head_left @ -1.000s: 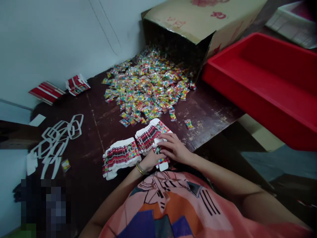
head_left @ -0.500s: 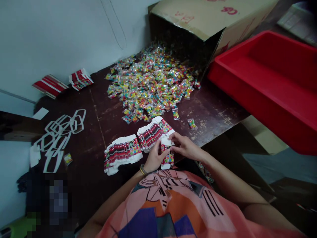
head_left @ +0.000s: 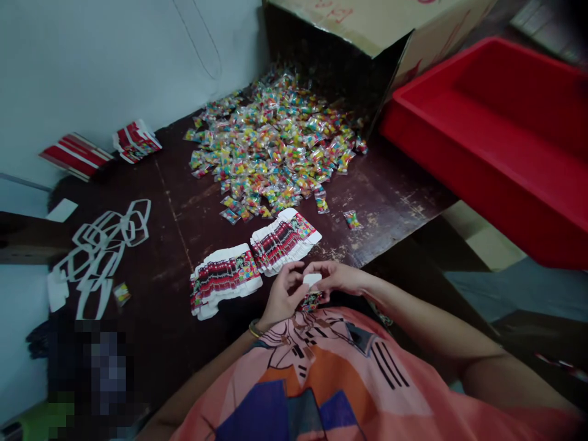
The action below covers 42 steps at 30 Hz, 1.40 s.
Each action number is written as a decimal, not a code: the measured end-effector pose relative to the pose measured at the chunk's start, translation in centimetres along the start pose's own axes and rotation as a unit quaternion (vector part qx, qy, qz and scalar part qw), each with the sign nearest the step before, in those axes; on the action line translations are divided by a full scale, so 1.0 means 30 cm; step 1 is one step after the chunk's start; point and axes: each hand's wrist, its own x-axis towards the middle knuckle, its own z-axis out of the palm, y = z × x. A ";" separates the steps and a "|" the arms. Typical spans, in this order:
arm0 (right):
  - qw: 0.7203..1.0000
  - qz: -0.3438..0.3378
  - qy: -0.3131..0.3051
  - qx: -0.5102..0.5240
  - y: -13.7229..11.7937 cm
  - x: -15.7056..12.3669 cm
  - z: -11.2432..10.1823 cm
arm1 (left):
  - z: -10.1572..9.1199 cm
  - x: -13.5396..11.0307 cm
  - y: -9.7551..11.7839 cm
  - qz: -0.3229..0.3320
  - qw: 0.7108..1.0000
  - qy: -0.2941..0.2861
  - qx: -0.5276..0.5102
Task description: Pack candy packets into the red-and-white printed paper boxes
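In the head view, your left hand (head_left: 279, 300) and right hand (head_left: 340, 278) meet just in front of your shirt (head_left: 367, 367), fingers pinched on the small printed carton (head_left: 312, 300), white flap up, between them. Judging by the thin card, pinch lightly at the edges and square the walls before pressing any flap, so nothing creases. The fanned cartons (head_left: 225, 280) at left bear print too small to read; red marks on the far cardboard box (head_left: 316, 15) are illegible.
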 end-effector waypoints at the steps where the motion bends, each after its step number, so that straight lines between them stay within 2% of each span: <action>1: 0.998 -0.029 0.024 -0.040 -0.005 0.002 0.011 | 0.003 0.005 -0.005 -0.022 0.999 -0.003 -0.040; 3: 0.980 -0.099 0.091 -0.144 -0.013 0.003 0.035 | 0.005 0.019 -0.021 -0.069 0.993 -0.015 -0.099; 5: 0.945 -0.166 0.138 -0.246 -0.016 0.004 0.056 | -0.001 0.030 -0.037 -0.099 0.984 -0.024 -0.144; 9: 0.891 -0.230 0.159 -0.358 -0.011 0.003 0.063 | -0.028 0.025 -0.051 -0.116 0.956 -0.075 -0.258; 12: 0.852 -0.268 0.117 -0.435 -0.008 -0.008 0.054 | -0.049 0.012 -0.052 -0.088 0.962 -0.114 -0.233; 14: 0.801 -0.305 0.061 -0.511 -0.007 -0.021 0.053 | -0.053 0.011 -0.053 -0.060 0.977 -0.114 -0.173; 16: 0.750 -0.325 0.034 -0.575 -0.014 -0.031 0.048 | -0.051 0.018 -0.049 -0.036 0.985 -0.108 -0.127; 18: 0.724 -0.327 0.034 -0.606 -0.033 -0.034 0.018 | -0.054 0.033 -0.028 -0.019 0.992 -0.107 -0.067; 20: 0.708 -0.322 0.086 -0.622 -0.064 -0.033 -0.053 | -0.076 0.050 0.014 -0.011 0.992 -0.118 0.049; 21: 0.694 -0.315 0.146 -0.631 -0.079 -0.034 -0.103 | -0.096 0.058 0.042 -0.011 0.984 -0.132 0.122; 24: 0.619 -0.254 0.348 -0.656 -0.093 -0.050 -0.262 | -0.181 0.077 0.127 -0.018 0.926 -0.219 0.306; 26: 0.599 -0.222 0.379 -0.669 -0.054 -0.067 -0.323 | -0.230 0.086 0.161 -0.017 0.903 -0.250 0.350; 27: 0.605 -0.223 0.369 -0.669 -0.022 -0.075 -0.330 | -0.243 0.090 0.165 -0.013 0.908 -0.238 0.344; 29: 0.638 -0.252 0.338 -0.644 0.048 -0.086 -0.298 | -0.240 0.102 0.149 -0.014 0.947 -0.176 0.267; 31: 0.691 -0.284 0.335 -0.574 0.096 -0.091 -0.224 | -0.199 0.114 0.108 -0.037 0.986 -0.103 0.122; 32: 0.724 -0.290 0.343 -0.523 0.104 -0.090 -0.181 | -0.169 0.120 0.084 -0.062 0.994 -0.078 0.045; 33: 0.760 -0.287 0.349 -0.467 0.101 -0.087 -0.140 | -0.135 0.123 0.061 -0.088 0.994 -0.061 -0.016; 35: 0.827 -0.270 0.339 -0.357 0.063 -0.074 -0.074 | -0.070 0.124 0.025 -0.130 0.988 -0.046 -0.076; 37: 0.874 -0.257 0.298 -0.286 0.005 -0.053 -0.039 | -0.020 0.117 0.007 -0.148 0.983 -0.062 -0.084; 39: 0.885 -0.261 0.281 -0.264 -0.052 -0.029 -0.033 | 0.009 0.106 0.005 -0.143 0.982 -0.097 -0.083; 42: 0.853 -0.277 0.306 -0.319 -0.106 -0.002 -0.046 | 0.021 0.093 0.013 -0.120 0.982 -0.116 -0.083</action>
